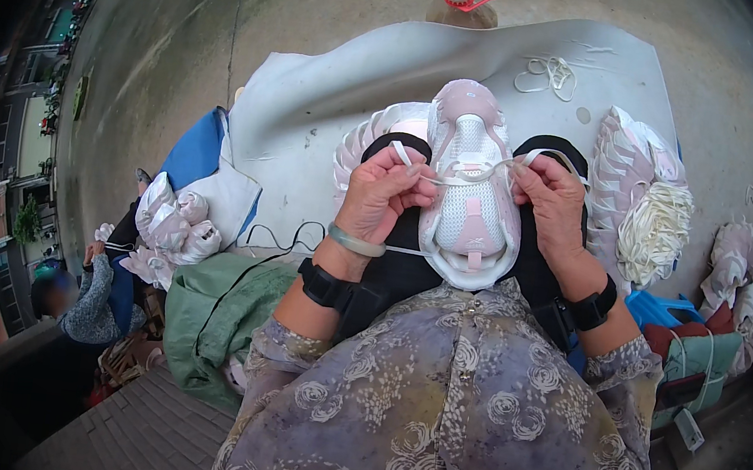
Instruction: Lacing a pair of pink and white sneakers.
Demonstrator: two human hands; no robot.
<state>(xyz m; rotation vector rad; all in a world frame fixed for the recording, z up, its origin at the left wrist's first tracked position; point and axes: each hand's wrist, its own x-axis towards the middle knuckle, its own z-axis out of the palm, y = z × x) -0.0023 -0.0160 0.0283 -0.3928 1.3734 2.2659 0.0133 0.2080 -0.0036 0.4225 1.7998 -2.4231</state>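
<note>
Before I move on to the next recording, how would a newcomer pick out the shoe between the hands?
Start from the large pale sheet, then look to the person's dark trouser legs. Between them is a pink-and-white shoe, toe pointing away, its lace pinched by the left hand and right hand. Unlike the stacked shoes on the right, it is single.

A pale sheet (336, 100) bears a loose white lace (561, 78) and stacked shoes (619, 161).
</note>
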